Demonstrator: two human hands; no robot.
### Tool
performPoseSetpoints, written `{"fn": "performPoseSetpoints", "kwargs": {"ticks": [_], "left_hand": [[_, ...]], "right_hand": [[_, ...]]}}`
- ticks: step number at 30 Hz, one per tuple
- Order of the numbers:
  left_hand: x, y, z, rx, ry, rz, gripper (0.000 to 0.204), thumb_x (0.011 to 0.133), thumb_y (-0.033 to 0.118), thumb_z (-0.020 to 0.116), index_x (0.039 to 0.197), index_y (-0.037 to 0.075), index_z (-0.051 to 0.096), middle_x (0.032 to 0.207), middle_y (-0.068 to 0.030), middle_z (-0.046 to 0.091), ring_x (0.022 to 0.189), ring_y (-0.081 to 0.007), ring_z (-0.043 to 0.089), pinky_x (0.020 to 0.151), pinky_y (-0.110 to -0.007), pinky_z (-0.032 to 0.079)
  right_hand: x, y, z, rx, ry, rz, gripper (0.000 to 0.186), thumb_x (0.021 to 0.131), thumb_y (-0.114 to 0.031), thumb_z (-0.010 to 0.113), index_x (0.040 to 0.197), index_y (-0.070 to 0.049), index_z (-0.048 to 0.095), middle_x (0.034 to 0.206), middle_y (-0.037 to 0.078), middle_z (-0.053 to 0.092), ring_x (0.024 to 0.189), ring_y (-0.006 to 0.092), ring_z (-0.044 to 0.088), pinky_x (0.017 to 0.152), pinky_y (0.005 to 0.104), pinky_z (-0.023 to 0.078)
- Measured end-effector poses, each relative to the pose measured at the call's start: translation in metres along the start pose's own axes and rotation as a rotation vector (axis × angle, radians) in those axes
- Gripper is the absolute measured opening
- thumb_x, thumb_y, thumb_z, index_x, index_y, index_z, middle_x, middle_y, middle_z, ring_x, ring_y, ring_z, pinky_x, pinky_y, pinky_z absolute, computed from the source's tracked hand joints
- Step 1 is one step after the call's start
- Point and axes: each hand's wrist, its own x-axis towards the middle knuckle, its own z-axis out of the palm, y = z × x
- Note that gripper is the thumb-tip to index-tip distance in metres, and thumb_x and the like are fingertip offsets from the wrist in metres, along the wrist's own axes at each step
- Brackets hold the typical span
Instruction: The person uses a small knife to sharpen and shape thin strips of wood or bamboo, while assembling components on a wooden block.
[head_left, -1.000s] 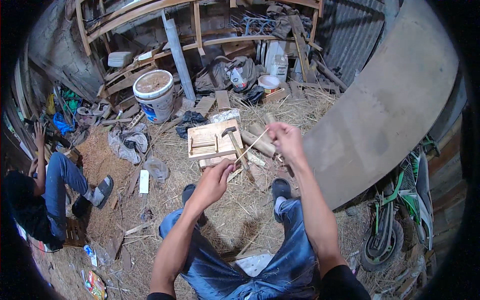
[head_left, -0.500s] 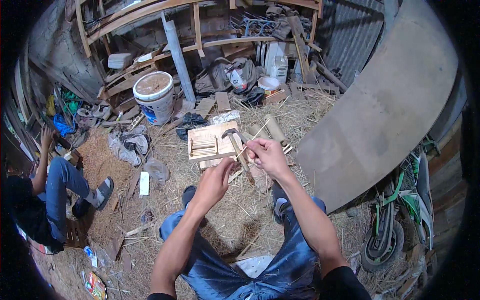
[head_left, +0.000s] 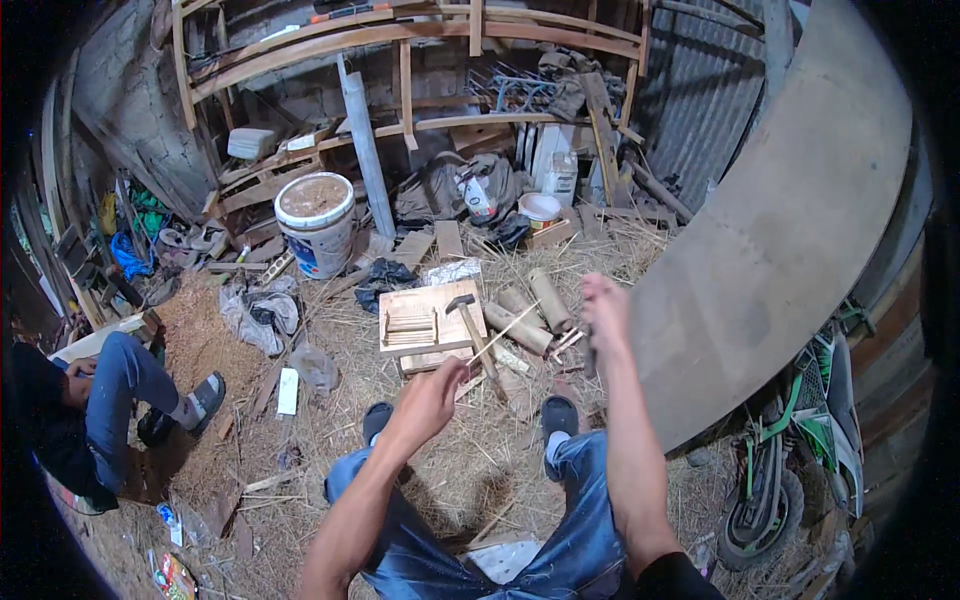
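Observation:
My left hand [head_left: 425, 400] is closed on a thin pale wooden stick [head_left: 505, 335], which slants up and to the right. Off to the right, my right hand [head_left: 605, 305] is raised, its fingers curled and blurred. Below those fingers hangs a short, dark, narrow object [head_left: 590, 362] whose kind I cannot make out. Beyond my left hand, a hammer [head_left: 468, 325] leans against a light wooden block [head_left: 408, 305] with thin sticks fixed on its top. Cut bamboo lengths [head_left: 518, 328] lie just right of the hammer.
A white bucket [head_left: 315, 228] stands at the back left, near a grey post [head_left: 366, 150]. A large curved board [head_left: 780, 230] fills the right, above a green-and-white motorcycle [head_left: 790, 430]. Another person [head_left: 120, 390] sits at the left. Straw covers the ground.
My right hand has moved right, away from the stick and my left hand. The stick stays in my left hand. The other person's raised arm has come down.

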Motion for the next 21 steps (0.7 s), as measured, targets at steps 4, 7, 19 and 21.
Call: {"fn": "performPoseSetpoints", "kwargs": {"ticks": [4,7,19,21], "left_hand": [[0.016,-0.015,0.003,-0.277,0.031,-0.057,0.018,0.098,0.020,0.043,0.105,0.006,0.051,0.068,-0.0082,0.057,0.057,-0.0222,0.059,0.061,-0.037,0.050],[0.034,-0.024,0.011,-0.990,-0.009,-0.268,0.018,0.099,0.019,0.042,0.106,0.005,0.050,0.075,-0.0040,0.053,0.065,-0.0134,0.055,0.063,-0.030,0.051],[0.054,-0.021,0.023,-0.786,0.303,-0.218,0.021,0.092,0.021,0.058,0.099,0.002,0.061,0.086,-0.0047,0.062,0.078,-0.0108,0.059,0.069,-0.026,0.049],[0.051,-0.021,0.008,-0.911,0.410,-0.207,0.022,0.090,0.021,0.060,0.096,0.000,0.062,0.084,-0.0057,0.063,0.076,-0.0107,0.059,0.066,-0.025,0.047]], "right_hand": [[-0.006,0.007,-0.013,-0.305,0.080,-0.173,0.018,0.085,-0.017,0.065,0.093,-0.001,0.061,0.079,0.003,0.063,0.067,0.0092,0.057,0.062,0.0228,0.044],[-0.041,0.003,0.030,-0.371,-0.043,-0.181,0.020,0.083,-0.018,0.069,0.092,-0.002,0.061,0.081,0.002,0.064,0.072,0.0090,0.058,0.067,0.0239,0.046],[-0.091,0.011,0.055,-0.747,-0.398,-0.088,0.017,0.080,-0.018,0.071,0.088,-0.003,0.071,0.060,0.001,0.060,0.056,0.0075,0.048,0.055,0.0267,0.040],[-0.086,0.005,0.048,-0.897,-0.307,-0.165,0.017,0.078,-0.023,0.072,0.083,-0.006,0.071,0.064,0.009,0.062,0.056,0.0208,0.056,0.056,0.0344,0.042]]}}
